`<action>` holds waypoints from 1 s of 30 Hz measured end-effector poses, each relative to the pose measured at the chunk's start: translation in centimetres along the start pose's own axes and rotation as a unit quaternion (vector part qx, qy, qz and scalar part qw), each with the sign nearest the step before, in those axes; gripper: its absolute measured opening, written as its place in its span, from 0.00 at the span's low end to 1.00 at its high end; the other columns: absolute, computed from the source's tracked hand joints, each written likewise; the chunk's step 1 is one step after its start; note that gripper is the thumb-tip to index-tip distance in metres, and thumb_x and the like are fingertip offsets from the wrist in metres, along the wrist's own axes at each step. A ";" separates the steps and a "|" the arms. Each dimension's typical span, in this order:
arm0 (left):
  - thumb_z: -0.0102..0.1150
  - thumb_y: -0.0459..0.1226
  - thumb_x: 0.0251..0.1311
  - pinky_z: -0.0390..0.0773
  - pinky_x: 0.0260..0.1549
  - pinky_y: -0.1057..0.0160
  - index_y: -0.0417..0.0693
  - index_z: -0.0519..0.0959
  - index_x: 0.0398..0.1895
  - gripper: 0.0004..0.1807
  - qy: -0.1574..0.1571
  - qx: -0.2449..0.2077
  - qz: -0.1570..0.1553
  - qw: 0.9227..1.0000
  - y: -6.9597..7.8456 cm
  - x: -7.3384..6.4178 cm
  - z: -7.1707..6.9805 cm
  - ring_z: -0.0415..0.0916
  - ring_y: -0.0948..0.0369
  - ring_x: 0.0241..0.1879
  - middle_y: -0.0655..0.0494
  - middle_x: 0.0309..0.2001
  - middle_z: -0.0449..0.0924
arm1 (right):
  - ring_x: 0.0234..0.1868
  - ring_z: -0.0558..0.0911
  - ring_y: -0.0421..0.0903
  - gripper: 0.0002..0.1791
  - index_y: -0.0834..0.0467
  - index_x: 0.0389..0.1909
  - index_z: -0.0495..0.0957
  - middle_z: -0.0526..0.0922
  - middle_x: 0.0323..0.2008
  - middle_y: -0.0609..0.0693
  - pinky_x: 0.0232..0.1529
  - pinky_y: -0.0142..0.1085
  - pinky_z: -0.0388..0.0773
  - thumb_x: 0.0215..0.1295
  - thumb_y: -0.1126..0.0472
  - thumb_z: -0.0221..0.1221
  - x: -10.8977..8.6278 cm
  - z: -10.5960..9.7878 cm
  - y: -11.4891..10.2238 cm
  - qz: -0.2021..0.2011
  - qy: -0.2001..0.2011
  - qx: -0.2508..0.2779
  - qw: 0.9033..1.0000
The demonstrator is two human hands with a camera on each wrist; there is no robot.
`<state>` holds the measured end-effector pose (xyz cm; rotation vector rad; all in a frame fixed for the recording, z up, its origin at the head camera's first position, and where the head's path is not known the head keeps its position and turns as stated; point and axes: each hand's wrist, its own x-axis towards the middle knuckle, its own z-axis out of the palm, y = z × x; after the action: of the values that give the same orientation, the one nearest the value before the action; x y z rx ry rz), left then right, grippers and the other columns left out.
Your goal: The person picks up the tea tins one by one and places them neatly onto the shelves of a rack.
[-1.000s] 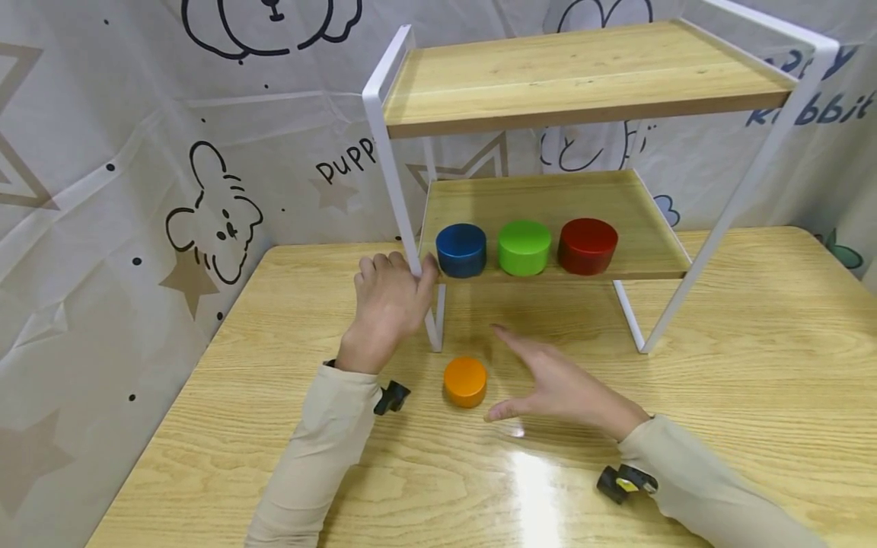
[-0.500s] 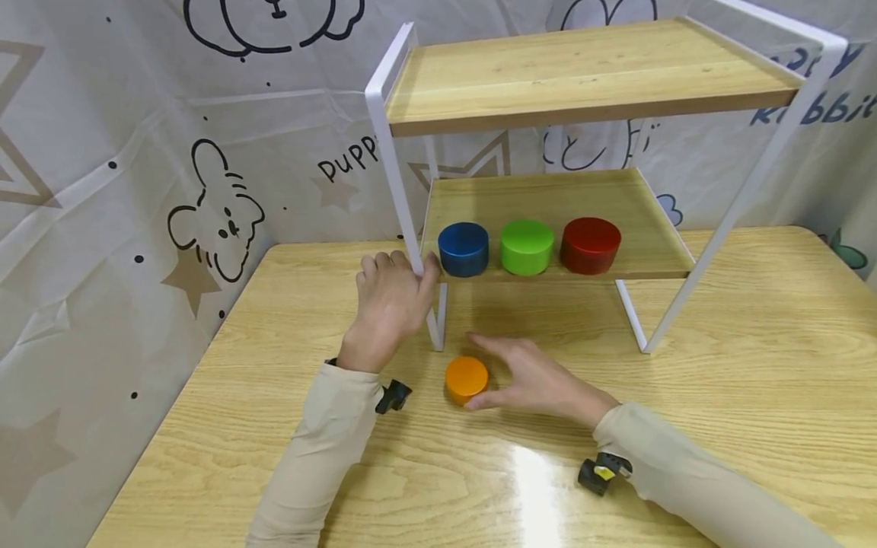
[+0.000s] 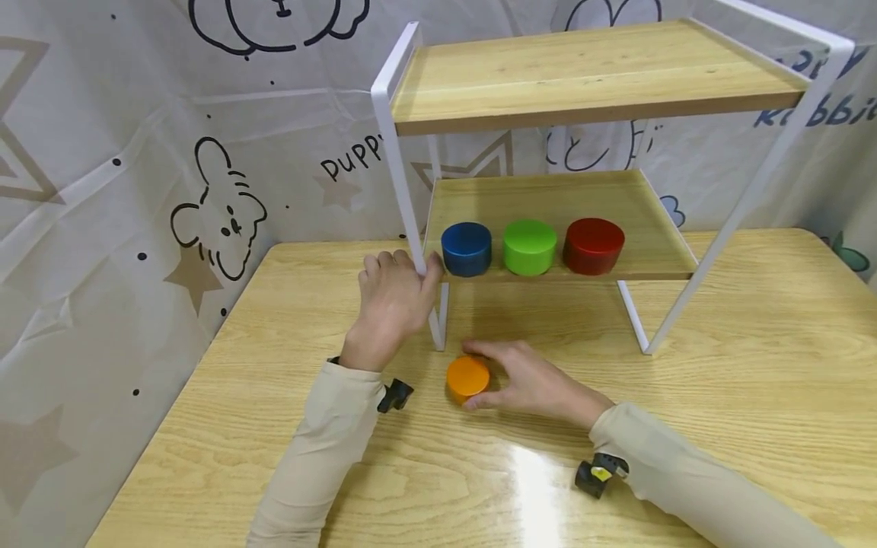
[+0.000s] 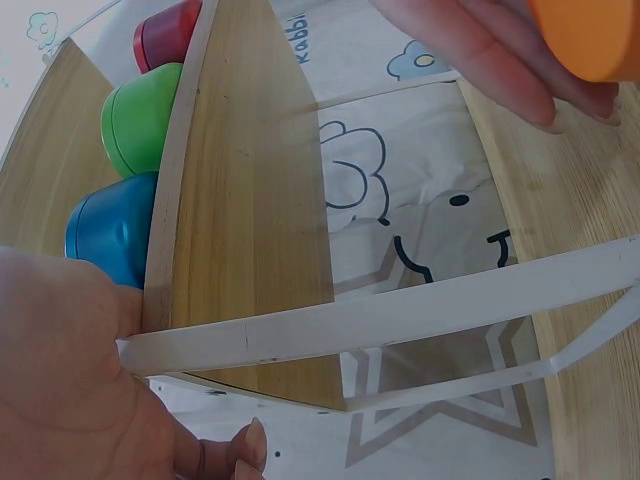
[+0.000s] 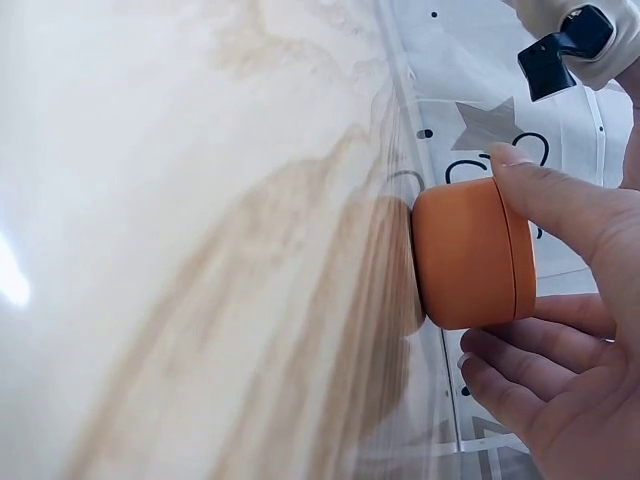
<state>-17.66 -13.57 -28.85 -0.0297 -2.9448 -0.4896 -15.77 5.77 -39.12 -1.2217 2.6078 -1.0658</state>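
A small round orange container (image 3: 468,376) with a lid seam stands on the table before the shelf's left front leg. My right hand (image 3: 541,384) holds it from the right, thumb on the near side and fingers on the far side. The right wrist view shows the orange container (image 5: 468,255) between thumb and fingers, its base at the tabletop. My left hand (image 3: 392,301) grips the shelf's white left post (image 3: 404,186) at the height of the lower board. Close to its thumb sits a blue round container (image 3: 467,250) on that board.
A two-tier shelf with wooden boards (image 3: 589,76) and white metal frame stands at the back of the table (image 3: 774,411). Right of the blue container, green (image 3: 530,248) and red (image 3: 594,246) ones share the lower board. Behind hangs a printed cloth (image 3: 301,167).
My right hand has moved left to the orange container, and its thumb and fingers have closed around it. My left hand has stayed on the post.
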 end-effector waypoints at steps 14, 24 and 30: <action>0.25 0.53 0.73 0.62 0.42 0.50 0.33 0.69 0.35 0.31 -0.002 0.001 0.001 1.000 0.2 0.1 -0.1 0.60 0.43 0.40 0.41 0.33 0.65 | 0.54 0.79 0.53 0.38 0.66 0.60 0.72 0.79 0.55 0.58 0.56 0.48 0.72 0.51 0.50 0.72 0.2 0.0 0.0 -0.002 -0.004 -0.012 1.000; 0.26 0.53 0.73 0.62 0.41 0.50 0.33 0.69 0.34 0.31 -0.003 0.007 0.000 1.000 0.2 0.0 -0.1 0.60 0.43 0.40 0.40 0.33 0.65 | 0.55 0.79 0.54 0.38 0.67 0.59 0.73 0.79 0.55 0.58 0.56 0.48 0.72 0.50 0.53 0.72 0.1 0.3 0.1 -0.008 -0.008 -0.022 1.000; 0.25 0.52 0.73 0.62 0.41 0.50 0.33 0.69 0.34 0.31 -0.005 0.005 -0.002 1.000 0.2 0.0 0.0 0.60 0.43 0.40 0.40 0.33 0.65 | 0.54 0.79 0.53 0.37 0.67 0.60 0.72 0.80 0.54 0.58 0.56 0.47 0.73 0.51 0.53 0.72 0.1 0.3 0.1 -0.009 -0.013 -0.025 1.000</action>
<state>-17.65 -13.40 -28.81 -0.0247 -2.9576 -0.4757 -15.84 5.56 -39.44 -1.2617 2.6250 -0.9850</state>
